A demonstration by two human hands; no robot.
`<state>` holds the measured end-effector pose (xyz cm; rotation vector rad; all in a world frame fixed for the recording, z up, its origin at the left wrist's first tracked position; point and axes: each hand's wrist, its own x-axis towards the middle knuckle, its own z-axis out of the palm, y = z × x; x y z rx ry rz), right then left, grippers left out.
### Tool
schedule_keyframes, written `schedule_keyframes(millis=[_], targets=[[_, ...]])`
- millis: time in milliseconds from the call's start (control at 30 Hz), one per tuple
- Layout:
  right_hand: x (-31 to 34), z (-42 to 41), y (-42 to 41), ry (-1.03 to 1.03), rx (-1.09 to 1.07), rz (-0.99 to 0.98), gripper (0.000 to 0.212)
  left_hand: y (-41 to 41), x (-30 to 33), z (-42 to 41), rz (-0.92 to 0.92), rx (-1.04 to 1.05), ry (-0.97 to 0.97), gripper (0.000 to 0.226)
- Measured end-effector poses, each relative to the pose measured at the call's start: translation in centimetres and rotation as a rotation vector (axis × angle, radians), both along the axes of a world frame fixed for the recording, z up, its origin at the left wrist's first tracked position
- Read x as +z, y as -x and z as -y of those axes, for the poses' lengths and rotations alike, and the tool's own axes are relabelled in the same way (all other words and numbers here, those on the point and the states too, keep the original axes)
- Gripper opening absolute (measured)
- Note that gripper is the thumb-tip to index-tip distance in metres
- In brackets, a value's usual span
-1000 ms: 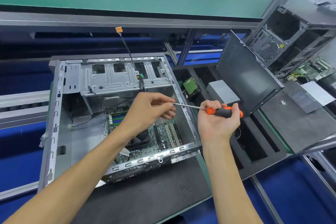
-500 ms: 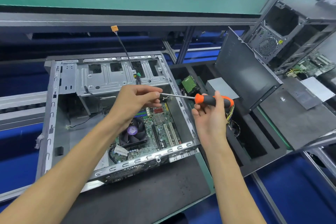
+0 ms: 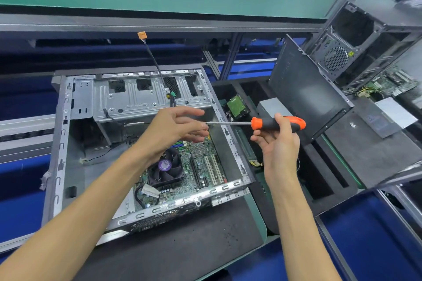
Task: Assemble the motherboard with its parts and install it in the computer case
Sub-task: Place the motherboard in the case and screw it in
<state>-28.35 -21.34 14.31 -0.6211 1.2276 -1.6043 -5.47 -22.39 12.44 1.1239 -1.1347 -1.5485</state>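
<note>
We see an open case (image 3: 59, 143) lying on its side on a dark mat (image 3: 182, 242) on the counter (image 3: 259, 223). The motherboard (image 3: 201, 166) sits inside it at the near right, with its fan (image 3: 165, 167) just left of the slots (image 3: 213, 166). A drive cage (image 3: 146, 96) spans the far side of the case, and a cable (image 3: 153, 57) with an orange plug (image 3: 141, 34) rises from it.

Our right hand (image 3: 277, 146) grips the screwdriver (image 3: 277, 123) by its orange and black handle, held level above the right wall of the case, shaft pointing left. Our left hand (image 3: 173, 128) hovers over the motherboard with fingers loosely spread, holding nothing we can make out; the tip of the shaft meets its fingertips (image 3: 204, 125), and we cannot tell whether a screw is there.

To the right, past the case, a drive (image 3: 236, 106) with a green board lies in a black foam tray (image 3: 319, 180), and a dark side panel (image 3: 308, 89) stands tilted beside it. A second case (image 3: 356, 36) stands at the far right.
</note>
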Motion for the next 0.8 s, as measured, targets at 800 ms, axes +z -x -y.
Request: schedule_keyframes(millis=[800], targets=[[1.5,-3.4,-0.4,0.069,0.774,-1.263,0.025,1.9,-5.7,1.3,1.036,-0.436,0.272,0.026]])
